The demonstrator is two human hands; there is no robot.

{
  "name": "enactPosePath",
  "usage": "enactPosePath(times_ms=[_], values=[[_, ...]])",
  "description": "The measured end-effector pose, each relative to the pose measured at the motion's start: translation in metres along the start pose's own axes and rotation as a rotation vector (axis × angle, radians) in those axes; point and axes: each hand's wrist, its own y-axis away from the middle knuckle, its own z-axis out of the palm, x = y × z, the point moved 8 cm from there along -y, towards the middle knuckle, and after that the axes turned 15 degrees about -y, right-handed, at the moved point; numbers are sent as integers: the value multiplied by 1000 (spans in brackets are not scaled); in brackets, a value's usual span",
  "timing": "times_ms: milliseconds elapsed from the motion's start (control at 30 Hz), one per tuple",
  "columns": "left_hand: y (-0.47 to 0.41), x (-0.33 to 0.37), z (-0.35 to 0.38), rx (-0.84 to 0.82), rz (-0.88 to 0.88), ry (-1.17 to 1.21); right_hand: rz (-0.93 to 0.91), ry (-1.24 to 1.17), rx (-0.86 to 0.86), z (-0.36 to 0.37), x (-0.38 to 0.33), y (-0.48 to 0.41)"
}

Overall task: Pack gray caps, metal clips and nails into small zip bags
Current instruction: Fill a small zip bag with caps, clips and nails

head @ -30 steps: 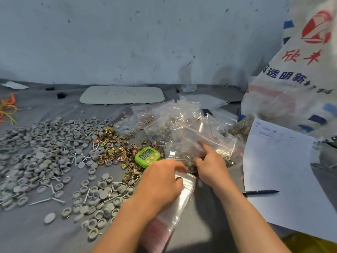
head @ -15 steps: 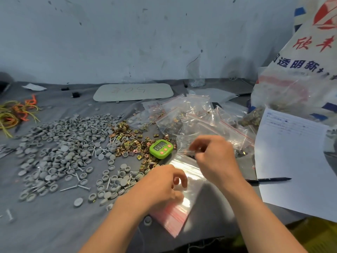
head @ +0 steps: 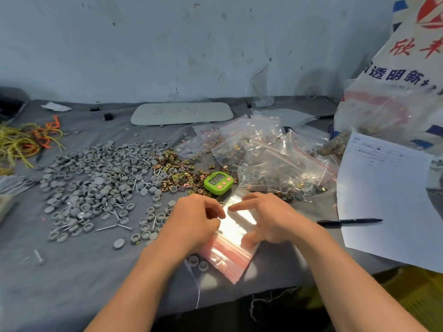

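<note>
A stack of empty zip bags point(head: 231, 250) with red strips lies at the near table edge. My left hand point(head: 194, 222) sits on its left side, with curled fingers pinching the edge of the top bag. My right hand point(head: 268, 219) hovers over the right side with its fingers spread, index tip and thumb touching the top bag. To the left spreads a wide pile of gray caps point(head: 96, 183) with nails point(head: 115, 227) scattered among them. Gold metal clips point(head: 177, 171) lie behind my left hand. Filled zip bags point(head: 275, 159) are heaped behind my right hand.
A green timer point(head: 218, 182) stands just beyond the hands. A black pen point(head: 350, 221) lies beside a white paper sheet point(head: 388, 200) on the right, under a big printed sack point(head: 395, 92). Yellow and orange ties point(head: 26, 140) lie far left; a white board point(head: 182, 113) at the back.
My right hand has left the heap of filled bags and come down onto the stack of empty bags beside my left hand. The view has shifted left and back.
</note>
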Motion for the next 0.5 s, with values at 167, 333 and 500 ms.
enactPosePath(times_ms=[167,333,500], values=[[7,-2,6,-96,29,110,-32,-208,75,1,12,0],[13,-6,6,-123,7,126,22,-429,173,3,24,4],[24,-1,10,-175,27,89,17,-510,281,3,29,6]])
